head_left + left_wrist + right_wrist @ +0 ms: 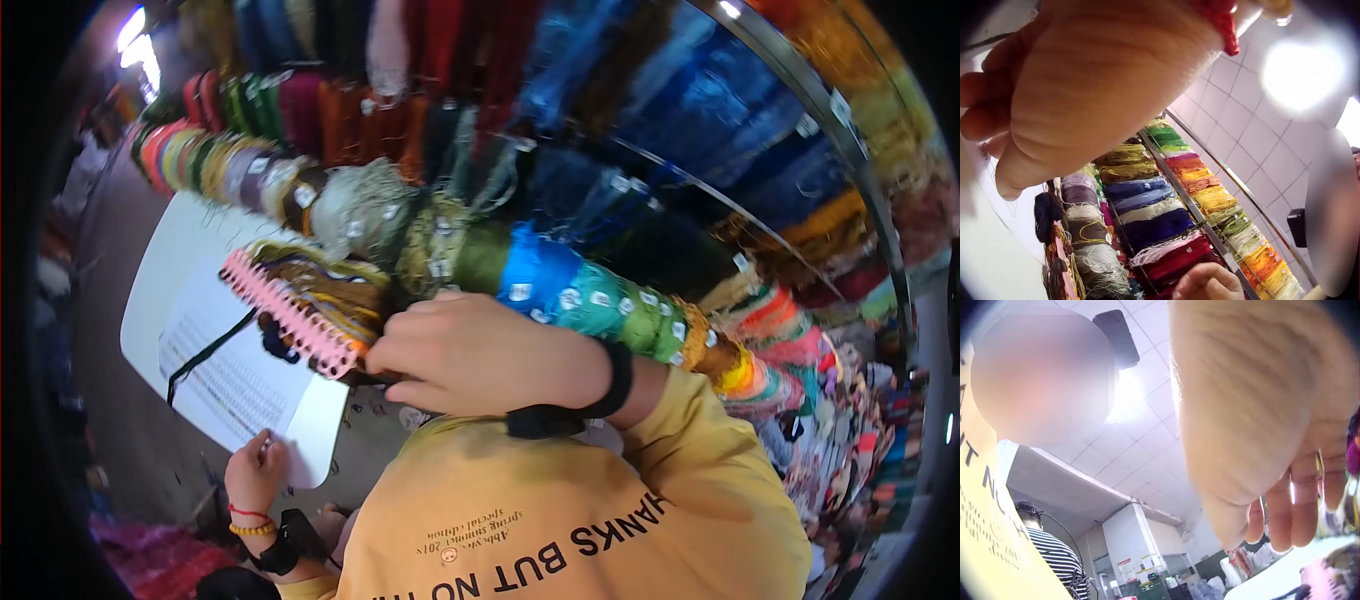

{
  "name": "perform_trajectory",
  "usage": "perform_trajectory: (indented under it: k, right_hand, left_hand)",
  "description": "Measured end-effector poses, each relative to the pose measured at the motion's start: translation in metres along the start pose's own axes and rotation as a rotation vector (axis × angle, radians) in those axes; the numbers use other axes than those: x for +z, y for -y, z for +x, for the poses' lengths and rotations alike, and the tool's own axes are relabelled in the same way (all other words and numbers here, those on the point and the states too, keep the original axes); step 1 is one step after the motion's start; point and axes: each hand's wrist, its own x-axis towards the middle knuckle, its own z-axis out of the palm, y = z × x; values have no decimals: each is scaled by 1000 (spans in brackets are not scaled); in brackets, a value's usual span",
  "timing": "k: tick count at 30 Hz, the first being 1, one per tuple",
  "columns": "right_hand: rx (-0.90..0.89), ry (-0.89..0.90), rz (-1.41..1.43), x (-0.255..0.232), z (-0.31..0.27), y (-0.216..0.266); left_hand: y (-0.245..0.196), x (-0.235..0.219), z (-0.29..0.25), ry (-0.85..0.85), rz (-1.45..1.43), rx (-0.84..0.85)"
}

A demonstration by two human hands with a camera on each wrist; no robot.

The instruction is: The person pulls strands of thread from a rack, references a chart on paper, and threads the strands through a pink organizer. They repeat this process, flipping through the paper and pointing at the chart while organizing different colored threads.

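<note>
My right hand (490,355) reaches across the front, its fingertips at the right end of a pink holed thread card (290,315). Brown, gold and olive threads (325,295) hang from the card, and a black strap or cord trails over the paper. In the right wrist view the fingers (1279,519) extend downward, fairly straight. My left hand (258,470) is at the lower edge of a printed sheet (225,370) on a white board (145,310). Its fingers (975,122) bend over the sheet; I cannot tell whether they pinch something thin.
A long row of labelled thread skeins (545,270) runs just beyond the board. More coloured hanks hang behind, with a metal rail (790,75) overhead. Piled goods (850,430) fill the right side. A person in a striped shirt (1057,559) appears in the right wrist view.
</note>
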Motion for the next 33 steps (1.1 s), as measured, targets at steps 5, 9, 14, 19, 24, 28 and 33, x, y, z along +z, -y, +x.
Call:
perform_trajectory:
  k: [5, 9, 14, 19, 24, 28, 33]
  right_hand:
    - [205, -68, -64, -64, -147, -27]
    - [542, -25, -97, -95, -246, -39]
    - [949, -156, -241, -106, -332, -82]
    - [991, -291, -353, -107, -340, -124]
    - [1100, -213, -421, -97, -356, -158]
    - [1030, -336, -455, -88, -377, -168]
    - [1014, -378, -358, -81, -390, -174]
  left_hand:
    - [-67, -2, 6, -108, -11, 59]
    - [-161, -12, 10, -204, -161, 462]
    - [-304, -28, 2, -121, -260, 953]
    - [-449, -3, 8, 104, -390, 1386]
    - [-586, 74, 40, 341, -373, 1174]
    - [-629, 106, 49, -1, -193, 980]
    - [-644, 116, 37, -44, -151, 829]
